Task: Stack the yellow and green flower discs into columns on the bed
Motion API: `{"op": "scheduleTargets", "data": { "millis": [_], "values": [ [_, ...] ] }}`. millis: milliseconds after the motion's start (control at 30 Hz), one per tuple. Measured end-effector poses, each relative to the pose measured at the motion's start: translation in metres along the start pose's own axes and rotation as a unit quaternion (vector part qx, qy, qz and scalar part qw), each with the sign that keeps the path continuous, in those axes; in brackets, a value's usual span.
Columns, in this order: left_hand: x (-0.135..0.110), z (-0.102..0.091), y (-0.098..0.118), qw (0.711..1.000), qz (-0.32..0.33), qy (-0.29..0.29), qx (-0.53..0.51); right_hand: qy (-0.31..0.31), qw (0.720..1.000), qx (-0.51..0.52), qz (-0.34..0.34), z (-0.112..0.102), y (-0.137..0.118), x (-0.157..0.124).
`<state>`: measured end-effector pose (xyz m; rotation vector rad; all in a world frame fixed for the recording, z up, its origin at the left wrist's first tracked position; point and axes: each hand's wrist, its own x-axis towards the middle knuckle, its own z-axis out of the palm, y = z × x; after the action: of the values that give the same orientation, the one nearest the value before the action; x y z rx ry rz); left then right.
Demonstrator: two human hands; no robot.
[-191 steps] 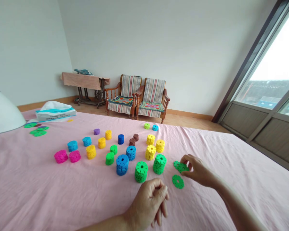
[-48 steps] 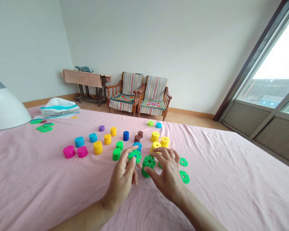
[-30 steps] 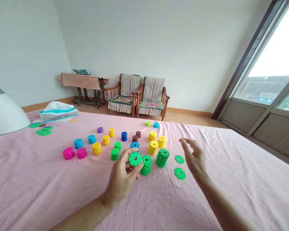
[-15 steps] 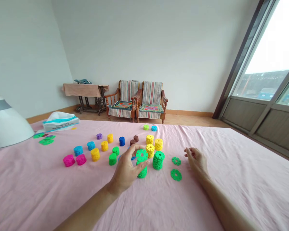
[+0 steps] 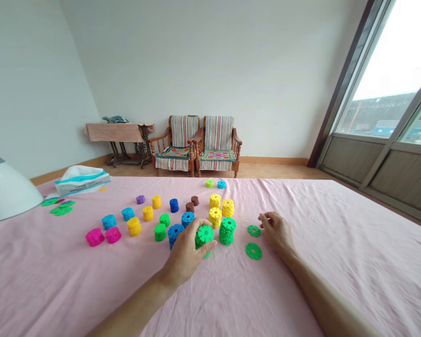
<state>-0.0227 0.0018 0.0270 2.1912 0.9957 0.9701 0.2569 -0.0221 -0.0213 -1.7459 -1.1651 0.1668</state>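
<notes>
My left hand point(image 5: 186, 252) is wrapped round a green stack of toothed discs point(image 5: 205, 236) standing on the pink cloth point(image 5: 210, 299), thumb and fingers at its sides. A taller green stack point(image 5: 227, 230) stands just right of it. My right hand point(image 5: 275, 230) rests on the cloth with fingers curled, its fingertips next to a loose green disc point(image 5: 254, 230). A second loose green disc point(image 5: 253, 251) lies nearer me, left of that wrist.
Blue point(image 5: 175, 233), yellow point(image 5: 215, 216), pink point(image 5: 94, 237), brown and purple disc stacks stand in rows behind. A tissue pack point(image 5: 82, 179), loose green discs point(image 5: 60, 209) and a white dome point(image 5: 7, 189) lie at the left. Two wooden chairs point(image 5: 198, 146) stand beyond the cloth.
My left hand lowered the green disc it held in the air onto the near green stack. My right hand came down from mid-air and now rests by the loose discs.
</notes>
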Motion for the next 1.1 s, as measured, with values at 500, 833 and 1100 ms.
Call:
{"op": "scheduleTargets", "data": {
  "millis": [500, 833, 1100],
  "values": [
    [-0.002, 0.003, -0.011, 1.0, -0.019, 0.004, -0.012, -0.017, 1.0, -0.025, 0.0, 0.001, 0.0, 0.0],
    [-0.003, 0.002, -0.009, 1.0, -0.015, 0.016, -0.004, -0.021, 1.0, -0.021, -0.007, 0.002, 0.001, -0.001],
    [-0.004, 0.002, -0.008, 1.0, 0.005, 0.022, -0.014, -0.01, 1.0, -0.015, -0.024, 0.003, 0.002, -0.002]
  ]
}}
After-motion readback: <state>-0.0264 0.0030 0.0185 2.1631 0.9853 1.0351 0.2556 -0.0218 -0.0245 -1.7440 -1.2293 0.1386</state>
